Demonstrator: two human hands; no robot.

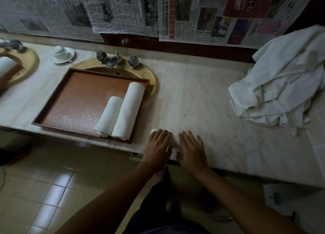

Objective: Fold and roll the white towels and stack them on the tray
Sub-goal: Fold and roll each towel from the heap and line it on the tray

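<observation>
Both hands, left and right, press flat on a white towel at the counter's front edge, beside a tray holding two rolled towels.

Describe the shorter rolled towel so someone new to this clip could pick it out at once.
Find the brown wooden tray resting over the yellow sink on the marble counter. Two white rolled towels lie side by side at its right end. The shorter towel is the left one, beside the longer towel, and reaches only partway up its length.
</observation>
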